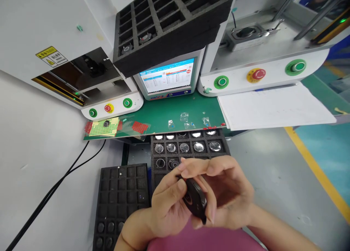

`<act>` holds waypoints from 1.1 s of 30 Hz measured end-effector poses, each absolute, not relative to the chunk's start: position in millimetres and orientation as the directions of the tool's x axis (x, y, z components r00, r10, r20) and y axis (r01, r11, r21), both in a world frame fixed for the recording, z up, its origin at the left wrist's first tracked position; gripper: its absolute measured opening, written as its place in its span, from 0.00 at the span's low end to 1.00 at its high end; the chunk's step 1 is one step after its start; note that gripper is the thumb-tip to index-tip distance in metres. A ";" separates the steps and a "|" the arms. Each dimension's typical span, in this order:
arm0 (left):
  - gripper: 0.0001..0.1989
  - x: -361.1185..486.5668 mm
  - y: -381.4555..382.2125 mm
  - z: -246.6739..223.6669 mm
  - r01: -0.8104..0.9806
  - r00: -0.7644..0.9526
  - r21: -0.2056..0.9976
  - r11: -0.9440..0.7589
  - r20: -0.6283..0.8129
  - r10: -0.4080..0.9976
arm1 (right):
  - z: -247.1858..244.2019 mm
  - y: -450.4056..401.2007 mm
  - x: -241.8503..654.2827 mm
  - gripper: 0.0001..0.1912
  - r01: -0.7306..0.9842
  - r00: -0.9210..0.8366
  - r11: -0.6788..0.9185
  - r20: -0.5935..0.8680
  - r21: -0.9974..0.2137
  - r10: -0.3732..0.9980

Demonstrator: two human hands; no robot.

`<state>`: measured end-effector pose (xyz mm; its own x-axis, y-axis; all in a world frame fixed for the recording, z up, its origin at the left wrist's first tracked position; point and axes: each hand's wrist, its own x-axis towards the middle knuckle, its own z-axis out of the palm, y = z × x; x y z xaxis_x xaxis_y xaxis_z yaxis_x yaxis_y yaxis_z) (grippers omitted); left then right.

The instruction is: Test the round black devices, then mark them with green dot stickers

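Observation:
A dark, round watch-like device (pixel 194 200) is held up in front of my body, tilted on its edge. My left hand (pixel 169 201) grips its left side, with the thumb near the upper edge. Around the right side and top of the same device curl the fingers of my right hand (pixel 225 192). Just behind both hands lies a black foam tray (pixel 225 147) with round shiny watch parts in its compartments; my hands hide its lower part.
Another foam tray (pixel 124 187) stands lower left. On the green bench (pixel 158 114) are papers (pixel 276 107), a pen and plastic scraps. Two machines with buttons flank a monitor (pixel 168 77), a foam tray (pixel 175 35) resting above it. Black cables (pixel 68 172) hang at left.

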<state>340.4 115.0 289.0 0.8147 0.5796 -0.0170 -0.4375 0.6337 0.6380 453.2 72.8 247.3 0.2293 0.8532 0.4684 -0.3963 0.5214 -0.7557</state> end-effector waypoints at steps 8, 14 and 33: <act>0.18 338.6 117.6 283.5 -0.474 0.802 0.611 0.635 0.001 0.597 | 241.1 81.7 450.5 0.34 -0.386 0.178 0.519 0.491 -0.763 0.853; 0.16 335.1 118.3 276.0 -0.449 0.777 0.603 0.660 -0.101 0.621 | 232.5 89.8 440.7 0.29 -0.400 0.235 0.559 0.508 -0.726 0.829; 0.13 367.8 335.2 116.2 0.662 0.132 0.750 -0.013 -0.100 0.986 | 143.0 70.0 481.0 0.13 0.172 0.505 0.067 0.146 -0.983 0.851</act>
<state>367.8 335.2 116.2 0.1319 0.9863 -0.0995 0.6618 -0.0129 0.7496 481.0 70.0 143.0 0.5046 0.8510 0.1458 0.1716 0.0666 -0.9829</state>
